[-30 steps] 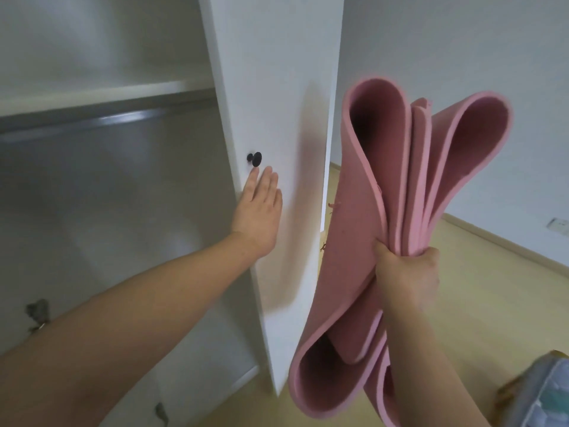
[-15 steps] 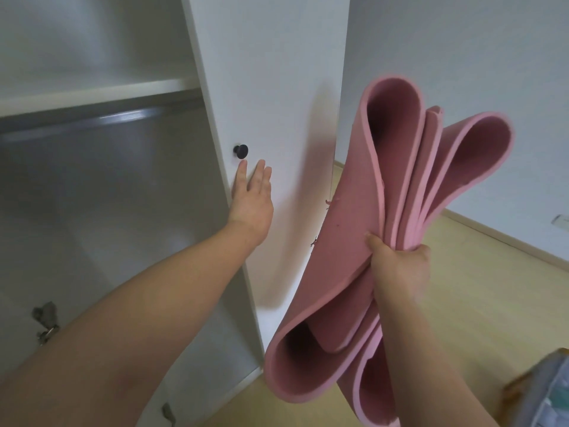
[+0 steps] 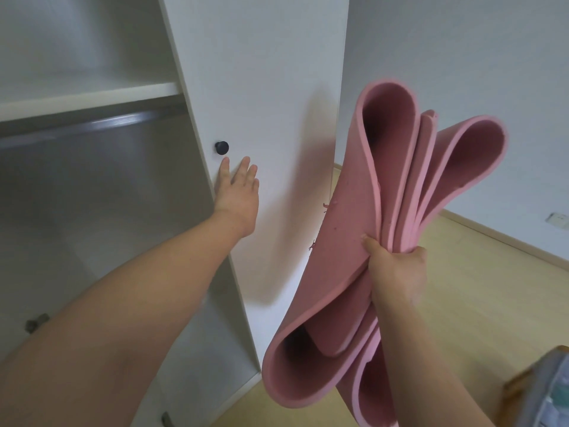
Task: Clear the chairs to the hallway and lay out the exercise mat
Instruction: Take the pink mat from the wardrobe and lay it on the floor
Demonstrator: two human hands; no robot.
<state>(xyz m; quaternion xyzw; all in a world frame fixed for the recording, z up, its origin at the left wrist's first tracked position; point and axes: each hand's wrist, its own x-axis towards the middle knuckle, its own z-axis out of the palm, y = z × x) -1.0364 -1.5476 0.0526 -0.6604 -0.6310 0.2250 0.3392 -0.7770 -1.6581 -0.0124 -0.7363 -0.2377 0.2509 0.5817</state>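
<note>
A pink foam exercise mat [image 3: 345, 235], folded into loose loops, hangs in the air on the right. My right hand [image 3: 397, 269] is clenched around its pinched middle. My left hand [image 3: 240, 195] lies flat with fingers spread against the white wardrobe door [image 3: 271, 87], just below its small black knob [image 3: 221, 147]. The door stands partly open. No chairs are in view.
The open wardrobe shows a white shelf [image 3: 89, 98] and a metal hanging rail [image 3: 92, 127] beneath it. Light wooden floor [image 3: 480, 288] spreads to the right, bounded by a white wall with a skirting board. A grey object [image 3: 551, 392] sits at the bottom right corner.
The door has swung leftward under my left hand, narrowing the wardrobe opening. The mat in my right hand has shifted slightly right and down.
</note>
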